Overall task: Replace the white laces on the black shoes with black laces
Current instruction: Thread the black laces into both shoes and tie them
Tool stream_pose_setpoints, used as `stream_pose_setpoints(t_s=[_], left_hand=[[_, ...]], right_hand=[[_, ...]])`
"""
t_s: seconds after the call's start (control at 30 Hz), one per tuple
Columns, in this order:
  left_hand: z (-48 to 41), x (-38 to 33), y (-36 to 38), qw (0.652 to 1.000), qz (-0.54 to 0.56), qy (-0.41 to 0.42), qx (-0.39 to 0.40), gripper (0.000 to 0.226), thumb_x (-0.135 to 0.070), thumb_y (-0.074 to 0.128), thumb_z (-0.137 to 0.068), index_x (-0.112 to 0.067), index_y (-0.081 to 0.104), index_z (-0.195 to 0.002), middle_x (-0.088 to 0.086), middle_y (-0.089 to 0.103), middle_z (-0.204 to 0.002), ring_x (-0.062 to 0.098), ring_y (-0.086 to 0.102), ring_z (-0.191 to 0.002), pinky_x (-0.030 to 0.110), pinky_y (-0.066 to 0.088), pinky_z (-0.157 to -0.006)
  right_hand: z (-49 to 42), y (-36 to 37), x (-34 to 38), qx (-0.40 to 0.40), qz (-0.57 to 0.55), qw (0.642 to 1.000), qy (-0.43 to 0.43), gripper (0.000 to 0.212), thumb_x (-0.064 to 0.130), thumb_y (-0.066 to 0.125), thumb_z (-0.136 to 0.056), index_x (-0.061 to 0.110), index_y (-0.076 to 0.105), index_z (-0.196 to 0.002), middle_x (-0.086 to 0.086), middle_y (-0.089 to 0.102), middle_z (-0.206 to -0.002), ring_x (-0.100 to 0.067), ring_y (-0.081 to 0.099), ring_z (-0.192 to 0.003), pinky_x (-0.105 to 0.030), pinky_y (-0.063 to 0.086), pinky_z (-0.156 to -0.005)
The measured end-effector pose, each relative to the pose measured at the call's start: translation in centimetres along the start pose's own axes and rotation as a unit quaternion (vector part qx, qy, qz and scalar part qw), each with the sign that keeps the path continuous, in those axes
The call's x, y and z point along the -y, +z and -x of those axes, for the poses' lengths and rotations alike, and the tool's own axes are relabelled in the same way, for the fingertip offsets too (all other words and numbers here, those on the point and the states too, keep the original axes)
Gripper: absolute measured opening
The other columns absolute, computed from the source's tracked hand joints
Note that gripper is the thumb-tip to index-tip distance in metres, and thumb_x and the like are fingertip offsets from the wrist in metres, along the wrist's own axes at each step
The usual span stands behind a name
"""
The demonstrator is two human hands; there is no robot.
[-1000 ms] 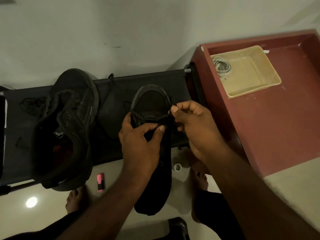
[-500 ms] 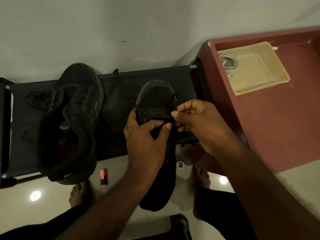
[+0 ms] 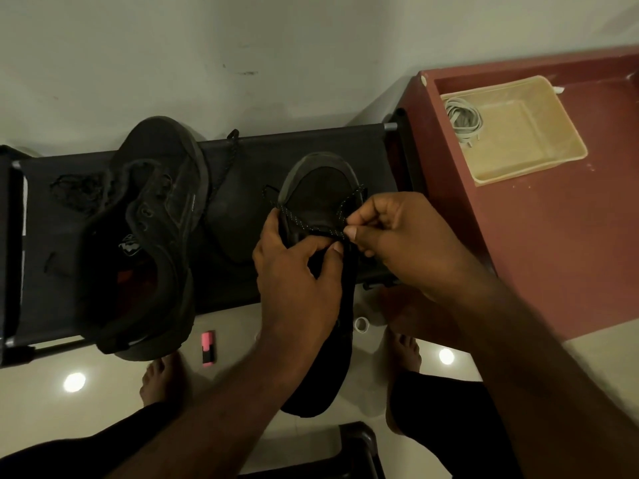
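Shoe [image 3: 320, 198] toe toward the wall, heel overhanging the bench [image 3: 297, 146] front edge, left hand [image 3: 297, 271] gripping it, right hand [image 3: 404, 243] pinching the black lace [image 3: 304, 223], second shoe [image 3: 152, 229] well left.

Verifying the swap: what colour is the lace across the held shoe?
Lace: black with pale flecks; head view.

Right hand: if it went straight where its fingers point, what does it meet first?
Probably the left hand: the right hand, pinching the black lace, points across the shoe at the left thumb, close by its fingertips. Depth is unclear; the shoe's upper could come first.
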State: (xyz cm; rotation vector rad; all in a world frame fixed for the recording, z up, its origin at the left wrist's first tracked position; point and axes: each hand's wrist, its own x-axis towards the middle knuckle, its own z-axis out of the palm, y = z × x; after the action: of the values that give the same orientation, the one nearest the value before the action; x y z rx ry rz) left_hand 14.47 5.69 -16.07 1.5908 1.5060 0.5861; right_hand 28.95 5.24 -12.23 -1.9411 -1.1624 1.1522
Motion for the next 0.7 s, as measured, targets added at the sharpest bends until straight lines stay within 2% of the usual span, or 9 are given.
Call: stream_pose_setpoints(t_s=[0.1,0.2,0.33,0.4,0.5,0.6,0.7], left_hand=[[0.0,-0.1,0.1,1.0,-0.004,-0.01,0.004,0.017,-0.031,0.061,-0.094,-0.025,0.074,-0.104,0.001,0.017,-0.16,0.019,0.018,-0.144,0.03,0.023,-0.112],[-0.1,-0.2,0.0,1.0,-0.002,-0.017,0.004,0.017,-0.03,0.061,-0.094,-0.023,0.073,-0.104,0.001,0.017,-0.16,0.019,0.019,-0.144,0.036,0.027,-0.115],[-0.3,-0.2,0.0,1.0,0.006,-0.031,0.001,0.021,-0.029,0.058,-0.096,-0.022,0.073,-0.108,-0.001,0.018,-0.161,0.019,0.02,-0.143,0.034,0.028,-0.114],[-0.4,-0.3,-0.1,0.999,0.021,-0.035,-0.002,0.021,-0.027,0.056,-0.097,-0.021,0.073,-0.109,0.0,0.019,-0.16,0.02,0.023,-0.142,0.035,0.029,-0.114],[-0.5,-0.2,-0.2,0.999,0.036,-0.037,0.005,0.017,-0.027,0.056,-0.097,-0.024,0.072,-0.103,0.001,0.02,-0.159,0.021,0.026,-0.142,0.041,0.031,-0.115],[-0.7,0.3,-0.5,0.998,0.051,-0.032,0.009,0.018,-0.034,0.057,-0.091,-0.027,0.072,-0.098,0.001,0.023,-0.158,0.024,0.032,-0.141,0.047,0.037,-0.112],[-0.6,0.5,-0.8,0.998,0.054,-0.033,0.016,0.023,-0.038,0.061,-0.085,-0.026,0.072,-0.101,0.001,0.024,-0.157,0.024,0.033,-0.14,0.047,0.039,-0.11]], right_hand=[[0.2,0.0,-0.1,0.003,0.026,1.0,0.0,0.008,0.009,0.068,-0.091,0.013,0.073,-0.087,0.003,0.071,-0.078,0.0,0.067,-0.071,-0.01,0.051,-0.063],[0.3,-0.1,0.1,0.005,0.044,0.999,-0.011,0.009,0.01,0.067,-0.09,0.012,0.074,-0.084,0.005,0.071,-0.078,0.0,0.067,-0.074,-0.007,0.049,-0.064],[0.5,-0.2,0.2,0.031,0.034,0.999,0.005,0.006,0.015,0.07,-0.089,0.015,0.07,-0.095,0.002,0.071,-0.078,-0.005,0.069,-0.071,-0.011,0.051,-0.061],[0.6,0.2,0.1,0.034,0.032,0.999,0.021,0.02,0.021,0.076,-0.086,0.019,0.062,-0.101,0.0,0.071,-0.077,-0.004,0.067,-0.067,-0.011,0.049,-0.057],[0.5,0.6,0.0,0.02,0.019,0.999,0.034,0.026,0.02,0.077,-0.086,0.02,0.058,-0.104,-0.003,0.071,-0.077,-0.007,0.068,-0.068,-0.016,0.05,-0.059],[0.6,0.7,0.6,0.048,0.007,0.998,0.035,0.026,0.013,0.073,-0.089,0.02,0.056,-0.108,-0.005,0.072,-0.078,-0.011,0.071,-0.071,-0.021,0.057,-0.065],[0.7,0.4,1.0,0.069,-0.044,0.995,0.052,0.029,0.007,0.072,-0.089,0.017,0.056,-0.112,-0.009,0.073,-0.081,-0.016,0.072,-0.073,-0.029,0.06,-0.067]])
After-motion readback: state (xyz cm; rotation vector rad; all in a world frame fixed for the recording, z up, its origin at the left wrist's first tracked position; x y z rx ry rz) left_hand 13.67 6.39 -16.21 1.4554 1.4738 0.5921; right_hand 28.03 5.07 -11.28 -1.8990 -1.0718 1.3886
